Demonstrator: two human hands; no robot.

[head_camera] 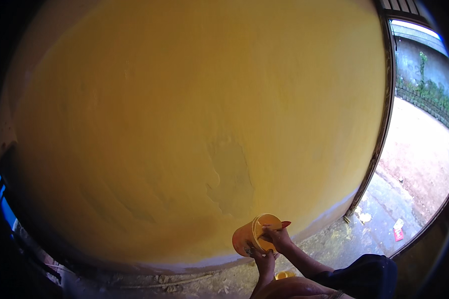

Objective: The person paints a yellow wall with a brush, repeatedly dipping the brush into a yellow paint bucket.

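Note:
A small plastic bucket (243,239) is tilted in front of the lower wall, its mouth turned to the right. My left hand (262,257) holds it from below, near the rim. At the mouth of the bucket, my right hand (278,238) grips a red-handled tool (286,224), probably a paintbrush. The handle's tip points right, and the working end is hidden in or behind the hand and bucket. Yellow paint coats the wall (153,112) before me, with a rough greyish patch (232,179) above the bucket.
A yellow container (284,275) stands on the floor below my hands. To the right, a dark door frame (387,112) borders an opening onto bright ground outside. A red and white packet (398,230) lies on the concrete floor (329,239). A pale strip runs along the wall's base.

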